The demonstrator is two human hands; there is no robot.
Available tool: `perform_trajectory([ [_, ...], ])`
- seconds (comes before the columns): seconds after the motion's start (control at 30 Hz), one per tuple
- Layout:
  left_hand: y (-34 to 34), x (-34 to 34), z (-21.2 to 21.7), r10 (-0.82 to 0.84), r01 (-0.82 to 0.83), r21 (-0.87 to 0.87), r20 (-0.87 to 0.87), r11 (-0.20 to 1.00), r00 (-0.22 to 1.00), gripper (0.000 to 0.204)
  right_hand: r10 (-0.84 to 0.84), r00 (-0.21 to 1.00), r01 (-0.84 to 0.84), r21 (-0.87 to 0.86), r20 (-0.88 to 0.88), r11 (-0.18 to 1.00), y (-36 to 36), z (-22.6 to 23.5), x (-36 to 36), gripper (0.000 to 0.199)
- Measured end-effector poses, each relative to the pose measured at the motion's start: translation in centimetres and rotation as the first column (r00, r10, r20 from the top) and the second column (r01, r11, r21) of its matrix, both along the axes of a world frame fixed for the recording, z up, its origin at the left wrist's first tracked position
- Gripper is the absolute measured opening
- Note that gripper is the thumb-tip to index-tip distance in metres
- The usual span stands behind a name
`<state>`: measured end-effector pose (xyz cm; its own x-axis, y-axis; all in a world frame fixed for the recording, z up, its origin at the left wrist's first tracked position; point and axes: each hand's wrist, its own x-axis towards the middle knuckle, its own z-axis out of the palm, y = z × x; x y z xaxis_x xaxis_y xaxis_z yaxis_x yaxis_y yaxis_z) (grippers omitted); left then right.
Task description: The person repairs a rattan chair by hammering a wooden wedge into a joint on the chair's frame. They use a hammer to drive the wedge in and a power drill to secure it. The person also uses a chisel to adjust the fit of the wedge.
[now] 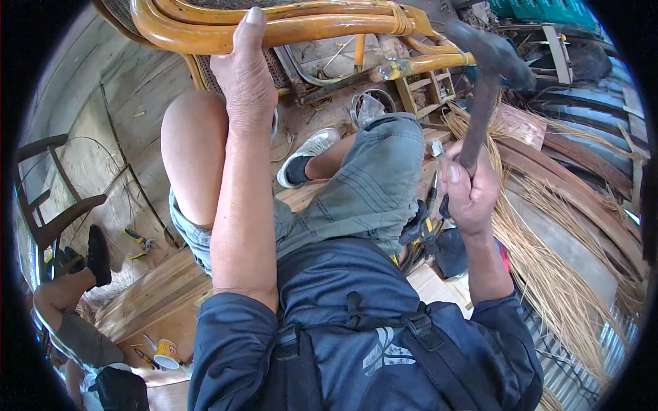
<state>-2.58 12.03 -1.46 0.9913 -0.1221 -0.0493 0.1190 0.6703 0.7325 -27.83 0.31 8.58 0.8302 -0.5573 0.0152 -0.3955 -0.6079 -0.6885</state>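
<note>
My left hand is closed round a glossy honey-coloured rattan chair frame, its thumb lying over the top pole. Thin strips bind the poles together near the frame's right end. Woven cane shows behind the frame at its left. My right hand is wrapped round the handle of a hammer. The hammer is raised, its dark, slightly blurred head beside the frame's right end and apart from my left hand.
Long bundles of rattan strips lie at the right beside curved wooden pieces. A metal pot stands beyond my knees. At the left are a dark wooden chair frame, pliers, a yellow cup and another person's leg.
</note>
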Motion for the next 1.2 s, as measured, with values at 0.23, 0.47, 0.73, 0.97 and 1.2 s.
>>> perform_trajectory([
  [0.23,0.3,1.0,-0.6,-0.003,0.007,0.055,-0.073,0.998,0.997,0.046,-0.032,0.985,-0.011,-0.246,-0.168,0.969,-2.4,-3.4,-2.0,0.027],
  [0.47,0.5,0.5,-0.5,-0.031,0.031,0.055,-0.006,0.998,1.000,0.044,-0.400,0.910,0.414,0.168,-0.111,0.894,-1.4,-3.9,-7.1,0.025],
  [0.73,0.5,1.1,-0.8,0.021,-0.025,0.077,0.046,0.997,0.999,0.046,-0.611,0.701,0.622,-0.105,-0.367,0.776,-2.9,-11.7,-23.9,0.037],
  [0.97,0.7,0.6,-0.4,-0.072,0.071,0.020,0.015,0.997,0.997,0.052,-0.730,0.485,0.662,-0.344,-0.481,0.666,1.9,-14.7,-31.1,0.043],
  [1.2,0.0,-2.4,-1.5,-0.279,0.260,0.242,0.048,0.935,0.959,0.046,-0.771,0.384,0.707,-0.375,-0.508,0.599,3.4,-18.5,-35.3,0.042],
])
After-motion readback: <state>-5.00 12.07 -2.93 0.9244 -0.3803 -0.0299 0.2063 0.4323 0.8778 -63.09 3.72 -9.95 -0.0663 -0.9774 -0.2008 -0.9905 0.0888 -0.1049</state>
